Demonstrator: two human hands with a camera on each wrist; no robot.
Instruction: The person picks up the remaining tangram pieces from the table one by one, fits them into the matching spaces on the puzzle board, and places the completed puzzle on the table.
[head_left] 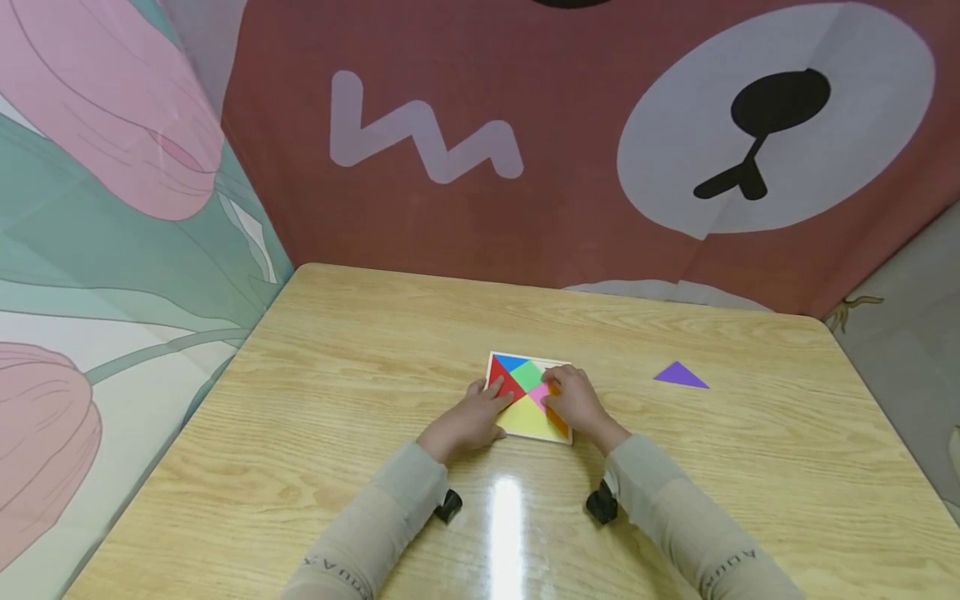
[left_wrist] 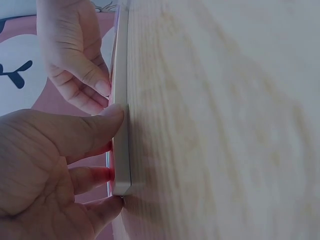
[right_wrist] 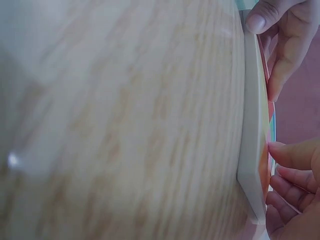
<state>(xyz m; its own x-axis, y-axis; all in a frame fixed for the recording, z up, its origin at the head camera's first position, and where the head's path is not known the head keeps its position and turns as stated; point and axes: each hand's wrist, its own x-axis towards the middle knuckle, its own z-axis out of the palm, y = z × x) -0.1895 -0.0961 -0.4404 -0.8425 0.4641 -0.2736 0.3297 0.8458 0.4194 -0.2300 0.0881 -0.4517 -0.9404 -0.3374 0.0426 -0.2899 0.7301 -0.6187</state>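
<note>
A tangram puzzle in a shallow white tray [head_left: 534, 438] lies on the table, its bright pieces fitted together. My left hand [head_left: 472, 419] grips the tray's left side; its fingertips rest on the red triangle [head_left: 498, 372]. In the left wrist view, the left thumb [left_wrist: 112, 117] presses the tray's near edge. My right hand [head_left: 576, 398] is at the right side, its thumb and curled fingers about the orange piece [head_left: 558, 423], partly covering it. Green [head_left: 527, 376], pink [head_left: 537, 395], blue [head_left: 512, 362] and yellow [head_left: 528, 417] pieces show between the hands.
A loose purple triangle [head_left: 681, 376] lies on the wooden table [head_left: 360, 367] to the right of the tray. Printed cloth [head_left: 450, 225] hangs behind the table's far edge. Black wrist devices [head_left: 602, 503] sit below the cuffs.
</note>
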